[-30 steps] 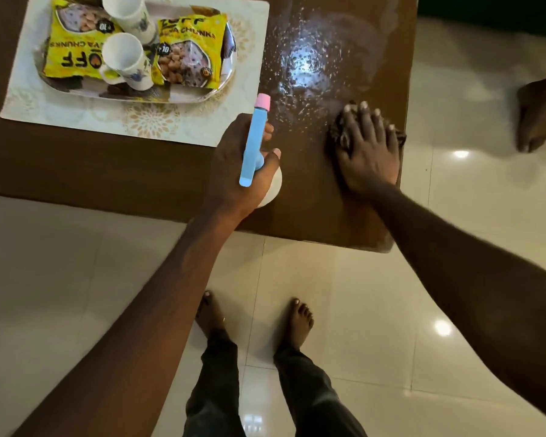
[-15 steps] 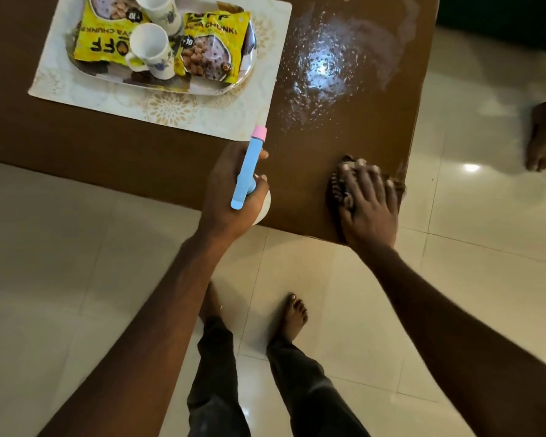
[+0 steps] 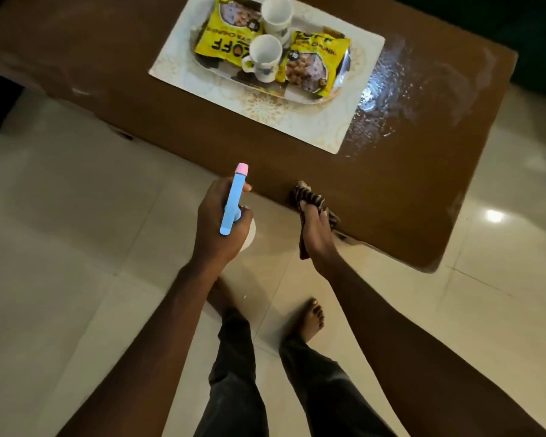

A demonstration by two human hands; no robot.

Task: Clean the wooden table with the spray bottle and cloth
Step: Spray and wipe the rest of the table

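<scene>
Observed from beside the person: the fingers of the left hand are curled round the spray bottle, which is held in the air at the near edge of the bench. Its blue head and pink nozzle point away from the person toward the bench top, and the white body is mostly hidden under the palm. The fingers of the right hand are closed on the cloth, a dark striped piece. The hand sits over the near edge of the bench. One bunched end of the cloth lies on the wood just ahead of the fingertips, and another part hangs beneath the hand, past the edge. The two hands are near each other but apart. Further out on the bench top, toward the right end, a wet patch of droplets and smears catches the light. Touching its left side is a pale patterned placemat, which carries a tray. In the tray lie two yellow snack packets and two white cups, one beyond the other. The bench stands on a glossy pale tiled floor. The person stands barefoot on the tiles in dark trousers, with one foot plainly visible below the right forearm
</scene>
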